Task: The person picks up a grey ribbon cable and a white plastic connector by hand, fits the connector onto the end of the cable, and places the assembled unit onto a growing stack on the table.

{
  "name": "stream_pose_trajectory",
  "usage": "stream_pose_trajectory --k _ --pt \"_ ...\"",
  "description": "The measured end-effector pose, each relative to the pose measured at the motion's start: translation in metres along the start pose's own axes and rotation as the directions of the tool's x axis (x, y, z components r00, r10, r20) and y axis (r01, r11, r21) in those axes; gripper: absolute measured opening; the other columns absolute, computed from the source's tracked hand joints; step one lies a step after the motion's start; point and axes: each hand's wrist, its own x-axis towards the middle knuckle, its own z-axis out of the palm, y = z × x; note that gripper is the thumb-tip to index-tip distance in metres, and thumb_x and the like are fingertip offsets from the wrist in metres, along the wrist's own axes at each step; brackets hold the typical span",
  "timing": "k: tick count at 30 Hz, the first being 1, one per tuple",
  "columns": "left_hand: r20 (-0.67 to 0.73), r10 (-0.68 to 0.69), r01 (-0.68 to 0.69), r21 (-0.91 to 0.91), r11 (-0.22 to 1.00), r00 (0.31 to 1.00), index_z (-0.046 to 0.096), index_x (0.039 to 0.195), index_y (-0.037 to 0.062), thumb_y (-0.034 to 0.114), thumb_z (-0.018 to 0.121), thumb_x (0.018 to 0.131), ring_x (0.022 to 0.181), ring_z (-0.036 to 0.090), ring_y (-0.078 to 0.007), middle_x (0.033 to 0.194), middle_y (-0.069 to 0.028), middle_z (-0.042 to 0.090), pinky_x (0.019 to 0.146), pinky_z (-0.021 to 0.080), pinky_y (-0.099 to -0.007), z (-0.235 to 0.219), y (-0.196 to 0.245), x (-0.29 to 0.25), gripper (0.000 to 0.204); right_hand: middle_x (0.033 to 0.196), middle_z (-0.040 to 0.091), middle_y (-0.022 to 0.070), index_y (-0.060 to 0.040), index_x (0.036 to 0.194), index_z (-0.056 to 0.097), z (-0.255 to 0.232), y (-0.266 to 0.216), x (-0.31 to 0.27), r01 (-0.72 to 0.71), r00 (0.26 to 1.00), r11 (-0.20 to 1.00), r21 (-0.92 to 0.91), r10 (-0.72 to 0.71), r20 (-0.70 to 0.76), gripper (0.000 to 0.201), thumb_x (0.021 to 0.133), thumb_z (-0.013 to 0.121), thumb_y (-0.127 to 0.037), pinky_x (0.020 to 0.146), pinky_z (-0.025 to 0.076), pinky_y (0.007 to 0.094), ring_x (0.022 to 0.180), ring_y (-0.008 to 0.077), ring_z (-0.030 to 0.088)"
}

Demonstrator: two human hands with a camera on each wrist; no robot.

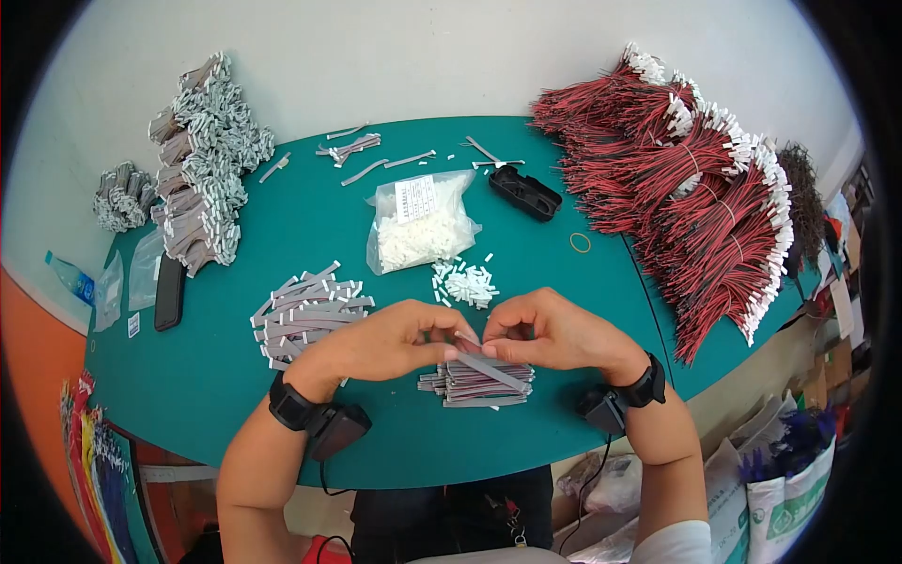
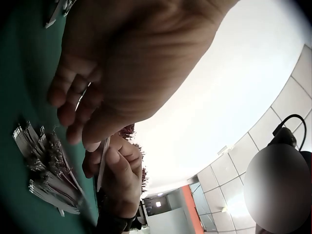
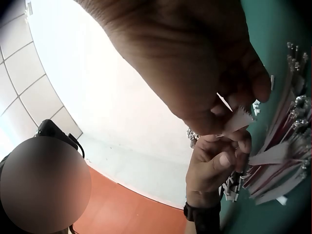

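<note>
My left hand (image 1: pixel 399 338) and right hand (image 1: pixel 554 329) meet over the front of the table, thumbs and fingertips close together. Between them is a short, flat grey ribbon cable (image 1: pixel 493 372), slanting down to the right in the head view. Small crimped ends show on the ribbon cable (image 3: pixel 239 121) in the right wrist view, by the right thumb. The left thumb and forefinger pinch near its upper end, where the fingers partly hide it. Below both hands lies a stack of similar ribbon cables (image 1: pixel 465 390) with bare metal ends. Just beyond the hands sits a loose heap of white connector housings (image 1: pixel 465 285).
A clear bag of white housings (image 1: pixel 423 226) stands behind the heap. Ribbon cables with white ends (image 1: pixel 305 315) lie at left, bundled ones (image 1: pixel 202 169) farther back. Red-and-black wire bundles (image 1: pixel 695 197) fill the right. A phone (image 1: pixel 169 293) and black case (image 1: pixel 526 194) lie around.
</note>
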Motion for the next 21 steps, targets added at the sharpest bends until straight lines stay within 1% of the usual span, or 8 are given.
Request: stream_pose_trajectory --k 1,4,7,10,13,16,18,21 --pt "-0.004 0.032 -0.032 -0.064 0.997 0.999 0.061 0.104 0.0039 0.014 0.059 0.088 0.073 0.051 -0.0068 0.081 -0.0009 0.059 0.061 0.041 -0.022 0.002 -0.003 0.0 0.019 0.058 0.05 0.0018 -0.0021 0.08 0.063 0.001 0.001 0.0 0.003 1.0 1.0 0.0 -0.003 -0.008 0.015 0.083 0.064 -0.017 0.047 0.034 0.0264 0.052 0.007 0.041" --pt "0.003 -0.06 0.059 0.125 0.99 0.998 0.061 0.103 0.0029 0.014 0.066 0.083 0.071 0.052 -0.0057 0.082 0.0 0.061 0.06 0.041 -0.0216 -0.003 0.001 0.0 0.023 0.058 0.05 0.0036 -0.0014 0.08 0.062 0.002 0.003 0.0 0.005 1.0 1.0 -0.029 -0.006 -0.013 0.015 0.083 0.063 -0.016 0.047 0.035 0.0268 0.053 0.0076 0.041" --pt "-0.014 -0.142 0.141 0.21 0.967 0.99 0.062 0.101 0.0024 0.012 0.068 0.082 0.073 0.054 -0.0049 0.084 0.0006 0.063 0.06 0.042 -0.021 -0.003 0.011 0.002 0.022 0.06 0.052 0.0048 -0.0006 0.081 0.062 0.0 0.001 0.0 0.014 1.0 0.997 -0.075 -0.015 -0.014 0.014 0.084 0.062 -0.014 0.048 0.036 0.027 0.053 0.0081 0.042" --pt "-0.164 -0.04 0.041 0.002 0.999 0.986 0.062 0.099 0.0025 0.011 0.068 0.082 0.073 0.054 -0.0053 0.084 0.0008 0.062 0.061 0.043 -0.0209 0.0 -0.003 0.003 0.02 0.062 0.054 0.004 0.0002 0.082 0.062 0.003 -0.002 0.002 0.061 0.993 0.997 -0.042 -0.065 -0.101 0.013 0.084 0.062 -0.012 0.049 0.037 0.0264 0.055 0.0076 0.043" --pt "-0.303 0.092 -0.15 -0.176 0.973 0.949 0.062 0.095 0.0033 0.011 0.068 0.082 0.073 0.055 -0.0059 0.083 0.0007 0.062 0.061 0.043 -0.0211 0.007 -0.008 0.01 0.017 0.065 0.056 0.002 0.0013 0.084 0.063 0.005 -0.004 0.002 0.11 0.978 0.994 0.004 -0.108 -0.176 0.011 0.084 0.062 -0.009 0.051 0.038 0.0247 0.057 0.0058 0.044" --pt "-0.414 0.064 -0.185 -0.26 0.948 0.908 0.062 0.093 0.0036 0.01 0.068 0.082 0.071 0.053 -0.0055 0.083 0.0011 0.062 0.061 0.042 -0.0204 0.016 -0.001 0.011 0.014 0.068 0.058 0.0003 0.0022 0.085 0.064 0.007 -0.007 0.002 0.077 0.977 0.993 0.091 -0.057 -0.208 0.009 0.084 0.063 -0.007 0.052 0.039 0.0224 0.061 0.004 0.046" --pt "-0.428 0.025 -0.154 -0.27 0.951 0.904 0.061 0.091 0.0039 0.01 0.068 0.082 0.07 0.052 -0.0046 0.083 0.001 0.062 0.061 0.041 -0.0195 0.019 0.007 0.009 0.013 0.07 0.059 -0.0002 0.0025 0.086 0.064 0.009 -0.006 0.002 0.059 0.971 0.983 0.174 -0.016 -0.238 0.009 0.085 0.063 -0.007 0.054 0.04 0.0211 0.063 0.0032 0.047" --pt "-0.449 0.004 -0.143 -0.276 0.951 0.893 0.061 0.089 0.0042 0.01 0.067 0.082 0.068 0.05 -0.0041 0.083 0.0006 0.062 0.06 0.039 -0.019 0.022 0.01 0.01 0.011 0.07 0.059 0.0003 0.0022 0.086 0.065 0.009 -0.008 0.001 0.046 0.97 0.988 0.146 -0.01 -0.243 0.009 0.085 0.063 -0.006 0.055 0.041 0.0205 0.064 0.0033 0.049"
